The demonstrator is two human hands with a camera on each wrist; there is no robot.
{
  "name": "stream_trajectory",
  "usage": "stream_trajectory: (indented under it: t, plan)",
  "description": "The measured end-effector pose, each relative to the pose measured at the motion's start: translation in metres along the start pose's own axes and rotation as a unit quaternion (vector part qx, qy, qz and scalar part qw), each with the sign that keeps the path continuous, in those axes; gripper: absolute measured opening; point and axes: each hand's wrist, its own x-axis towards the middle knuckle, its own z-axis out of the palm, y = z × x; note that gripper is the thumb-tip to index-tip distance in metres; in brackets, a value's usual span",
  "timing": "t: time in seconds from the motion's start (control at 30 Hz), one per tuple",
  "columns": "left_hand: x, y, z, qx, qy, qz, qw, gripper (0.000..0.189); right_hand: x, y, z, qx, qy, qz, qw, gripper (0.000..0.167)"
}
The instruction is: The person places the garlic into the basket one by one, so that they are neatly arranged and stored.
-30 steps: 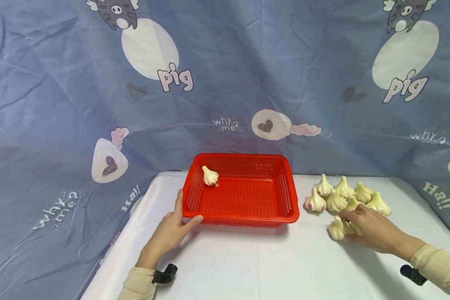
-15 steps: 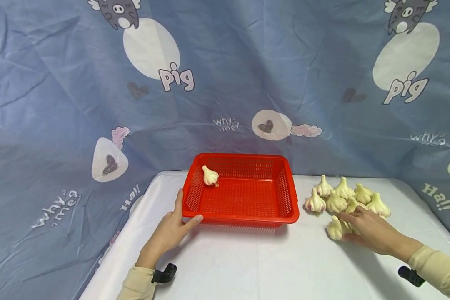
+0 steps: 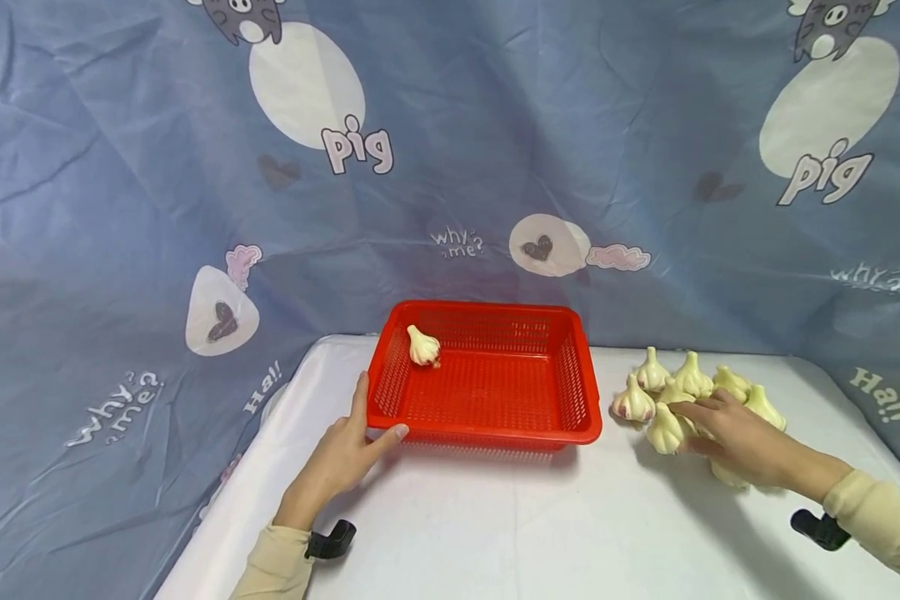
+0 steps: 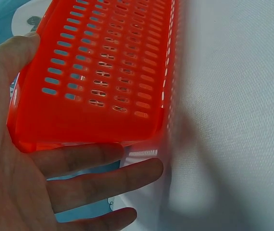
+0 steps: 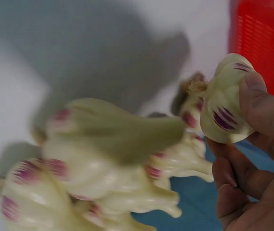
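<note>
Cream-coloured, purple-streaked garlic bulb (image 5: pixel 227 103) is resting in the pinch of your right hand (image 3: pixel 738 437)

You are keeping your hands well apart above a white cloth-covered table (image 3: pixel 525 533). Your right thumb is pressing one side of the bulb while your bent fingers are holding it from the other. In the head view, that bulb is showing at the near left edge of a cluster of similar pale garlic bulbs (image 3: pixel 692 377), to the right of a red, rectangular plastic basket (image 3: pixel 495 392) with slotted walls. Your right hand is covering part of the cluster, so its full count is staying hidden; another pale bulb (image 3: pixel 729 475) is partly peeking out on your hand's near side.

Your left hand (image 3: pixel 337 457) is touching the basket's near left corner with its fingers extending straight, the thumb resting at the front rim. Inside the basket, a single cream garlic bulb with a tall neck (image 3: pixel 423 348) is lying toward the far left corner. You are wearing beige sleeves (image 3: pixel 273 562) and black devices (image 3: pixel 332 540) at both wrists. Behind the table, a blue fabric backdrop (image 3: pixel 450 167) printed with cartoon pigs and lettering is hanging.
</note>
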Motion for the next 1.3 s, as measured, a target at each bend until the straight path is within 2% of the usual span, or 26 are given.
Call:
stream_trajectory:
  t: [0.13, 0.27, 0.53, 0.77, 0.93, 1.1, 1.3]
  plan:
    - [0.000, 0.000, -0.001, 0.000, -0.001, -0.001, 1.0000, 0.118, 0.014, 0.000, -0.010, 0.021, 0.024, -0.015, 0.9994, 0.057]
    - [0.000, 0.001, -0.001, -0.003, -0.001, -0.002, 1.0000, 0.118, 0.030, 0.001, -0.020, 0.004, 0.041, -0.032, 0.9986, 0.059]
    - [0.003, 0.000, 0.000, 0.005, -0.001, -0.002, 1.0000, 0.119, 0.064, -0.002, -0.035, 0.044, 0.043, -0.010, 0.9981, 0.054]
    - [0.002, 0.000, -0.001, 0.006, -0.003, -0.004, 1.0000, 0.119, 0.096, -0.004, -0.039, 0.061, 0.054, -0.003, 0.9967, 0.050]
    - [0.001, 0.000, 0.000, 0.003, -0.002, -0.005, 1.0000, 0.119, 0.119, -0.011, -0.037, 0.090, 0.030, 0.021, 0.9952, 0.049]
    - [0.002, -0.001, 0.000, 0.003, 0.000, -0.005, 1.0000, 0.118, 0.143, -0.020, -0.029, 0.137, 0.001, 0.052, 0.9892, 0.051]
    - [0.002, 0.000, 0.000, 0.005, -0.001, -0.006, 1.0000, 0.119, 0.169, -0.029, -0.014, 0.169, -0.016, 0.063, 0.9834, 0.052]
